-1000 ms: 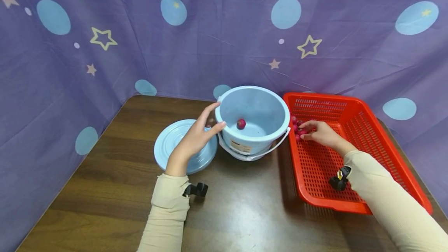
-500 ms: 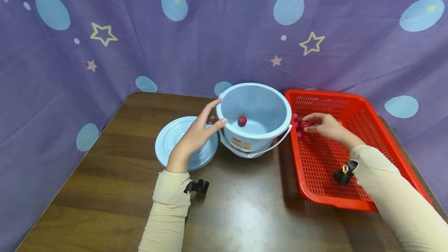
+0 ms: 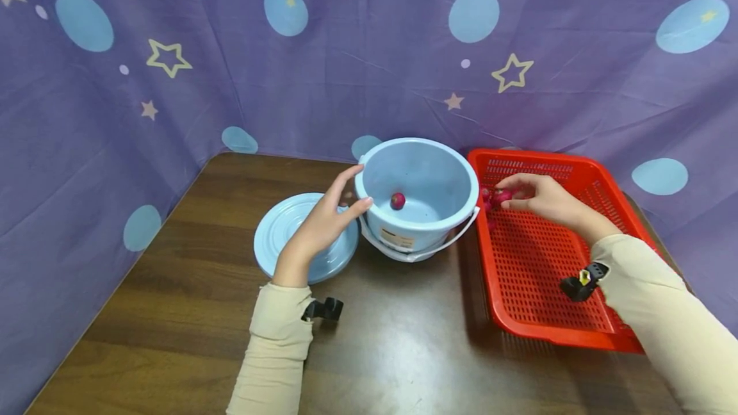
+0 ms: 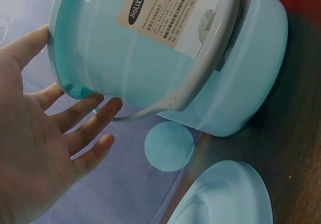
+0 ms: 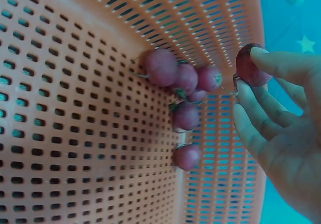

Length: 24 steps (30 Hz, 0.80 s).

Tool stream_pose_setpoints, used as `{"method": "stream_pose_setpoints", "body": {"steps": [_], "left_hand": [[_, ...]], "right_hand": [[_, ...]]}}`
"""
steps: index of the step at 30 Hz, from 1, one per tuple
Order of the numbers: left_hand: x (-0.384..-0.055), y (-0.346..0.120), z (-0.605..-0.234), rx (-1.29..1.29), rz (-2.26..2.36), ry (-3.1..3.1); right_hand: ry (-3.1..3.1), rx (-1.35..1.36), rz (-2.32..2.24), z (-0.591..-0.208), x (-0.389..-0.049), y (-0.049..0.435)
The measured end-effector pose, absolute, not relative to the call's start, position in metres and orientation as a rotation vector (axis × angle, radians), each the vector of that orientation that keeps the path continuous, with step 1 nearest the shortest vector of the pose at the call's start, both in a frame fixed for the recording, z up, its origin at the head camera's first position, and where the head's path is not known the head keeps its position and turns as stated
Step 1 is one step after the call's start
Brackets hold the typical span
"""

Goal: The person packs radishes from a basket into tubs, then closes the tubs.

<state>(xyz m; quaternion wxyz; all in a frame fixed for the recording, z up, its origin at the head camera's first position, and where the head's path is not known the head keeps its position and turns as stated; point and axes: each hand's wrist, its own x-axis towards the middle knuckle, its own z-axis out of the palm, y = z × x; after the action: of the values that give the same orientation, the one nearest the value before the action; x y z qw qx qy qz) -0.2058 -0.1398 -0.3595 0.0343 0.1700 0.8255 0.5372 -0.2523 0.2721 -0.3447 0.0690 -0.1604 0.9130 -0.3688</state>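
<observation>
A small red radish [image 5: 251, 66] is pinched between the thumb and fingers of my right hand [image 3: 544, 200], raised over the far left part of the red basket [image 3: 492, 274]. Below it, several more radishes [image 5: 186, 116] lie clustered against the basket wall in the right wrist view. My left hand [image 3: 323, 226] rests its thumb and a fingertip against the rim of the light blue bucket [image 3: 415, 225], the other fingers loosely spread beside it. One radish [image 3: 398, 201] lies on the bucket's floor.
A light blue lid [image 3: 271, 235] lies on the wooden table [image 3: 173, 312] left of the bucket, partly under my left forearm in the head view. The bucket's white handle [image 3: 444, 247] hangs down in front. A purple curtain [image 3: 323, 95] closes off the back.
My right hand has lifted a radish off the cluster and moved slightly up and right with it. The left hand stays at the bucket rim.
</observation>
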Motion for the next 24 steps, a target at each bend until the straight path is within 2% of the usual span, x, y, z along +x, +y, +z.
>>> {"method": "stream_pose_setpoints", "body": {"steps": [24], "left_hand": [[-0.207, -0.139, -0.359, 0.53, 1.664, 2.529]], "right_hand": [[2.739, -0.761, -1.191, -0.298, -0.22, 0.244]]}}
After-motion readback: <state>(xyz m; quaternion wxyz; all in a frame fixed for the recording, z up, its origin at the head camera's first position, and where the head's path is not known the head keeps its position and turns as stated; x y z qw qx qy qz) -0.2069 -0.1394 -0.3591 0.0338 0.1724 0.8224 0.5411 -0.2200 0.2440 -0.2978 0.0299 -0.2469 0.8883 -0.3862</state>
